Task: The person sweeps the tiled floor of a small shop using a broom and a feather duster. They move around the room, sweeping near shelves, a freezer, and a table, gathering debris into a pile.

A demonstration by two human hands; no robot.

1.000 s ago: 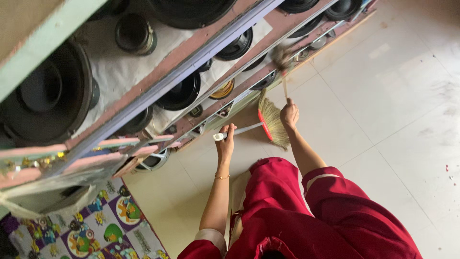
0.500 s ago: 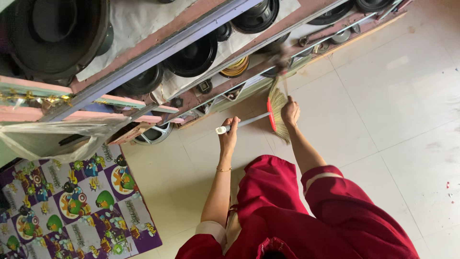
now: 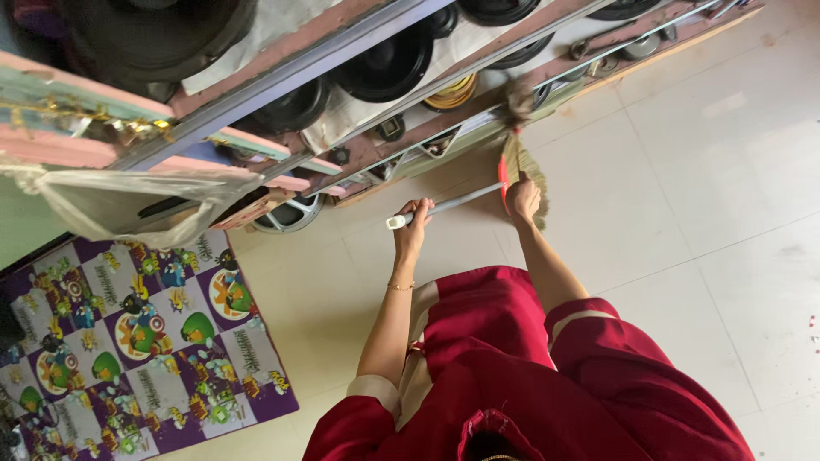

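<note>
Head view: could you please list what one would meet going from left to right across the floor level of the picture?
Patterned purple mat → left hand gripping the end of the grey broom handle → right hand at the straw broom head → pale tiled floor.

Shelf rack [image 3: 359,51] of black speakers [image 3: 389,64], cartoon mat [image 3: 128,341], tiled floor [image 3: 700,196]

- Broom handle [image 3: 457,203]: smooth metal, satin grey, with a white plastic end cap.
- Broom head [image 3: 523,171]: rough, dry straw-like fibre.
- Floor tiles [image 3: 683,196]: smooth, light, slightly glossy.
- Mat [image 3: 137,333]: printed, matt surface.
- Garment [image 3: 512,358]: red cloth, soft sheen.
</note>
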